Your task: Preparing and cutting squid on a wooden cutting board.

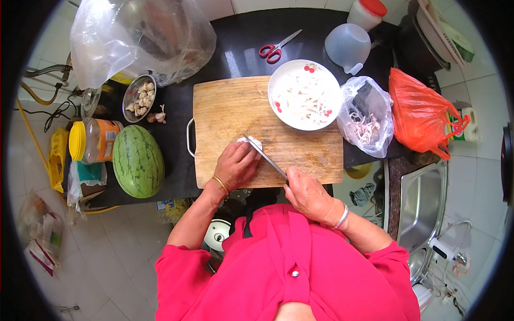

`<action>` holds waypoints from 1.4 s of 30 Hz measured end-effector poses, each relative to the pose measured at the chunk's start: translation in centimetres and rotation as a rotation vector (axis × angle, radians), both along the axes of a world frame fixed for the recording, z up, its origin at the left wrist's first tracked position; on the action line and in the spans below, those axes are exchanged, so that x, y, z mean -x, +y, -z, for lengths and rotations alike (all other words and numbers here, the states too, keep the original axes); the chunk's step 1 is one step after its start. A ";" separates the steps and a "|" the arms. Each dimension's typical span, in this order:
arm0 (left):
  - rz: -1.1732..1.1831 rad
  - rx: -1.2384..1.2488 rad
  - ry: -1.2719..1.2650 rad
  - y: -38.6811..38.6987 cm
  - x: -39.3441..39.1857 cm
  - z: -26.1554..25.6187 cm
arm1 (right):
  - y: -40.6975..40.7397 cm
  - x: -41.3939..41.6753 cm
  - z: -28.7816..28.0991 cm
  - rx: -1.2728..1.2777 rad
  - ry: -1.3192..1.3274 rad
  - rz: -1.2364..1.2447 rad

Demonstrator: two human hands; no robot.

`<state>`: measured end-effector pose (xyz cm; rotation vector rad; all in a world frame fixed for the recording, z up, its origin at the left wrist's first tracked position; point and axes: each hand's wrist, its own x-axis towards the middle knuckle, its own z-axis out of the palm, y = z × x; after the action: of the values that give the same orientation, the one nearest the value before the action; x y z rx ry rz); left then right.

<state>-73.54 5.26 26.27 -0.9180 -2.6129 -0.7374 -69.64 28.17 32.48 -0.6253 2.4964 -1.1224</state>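
Note:
On the wooden cutting board [225,108], my left hand [239,162] presses down a white piece of food [256,141]; the fingers hide most of it. My right hand [309,194] grips a knife [268,157] by its dark handle. The blade slants up to the left, its tip end over the white piece beside my left fingertips. A white bowl [287,73] with a red cherry pattern rests on the board's upper right corner, holding pale sliced strips [303,98]. Beside it, a clear plastic bag [357,90] contains pinkish-white strips [366,128].
Left of the board are a watermelon [138,161], a yellow-lidded jar [94,140] and a metal bowl [125,96] of garlic. Red-handled scissors [274,52] lie behind. A red plastic bag [417,110] stands at right, above a steel sink [421,208]. A large clear bag [176,40] is back left.

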 end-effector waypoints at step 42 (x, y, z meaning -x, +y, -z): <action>-0.023 -0.091 -0.086 -1.1 -0.1 1.1 | -1.6 2.0 -0.5 -0.088 -0.046 -0.121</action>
<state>-73.42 4.14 25.20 -0.8467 -2.6336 -0.9008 -71.64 26.52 33.02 -0.7067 2.4190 -0.9670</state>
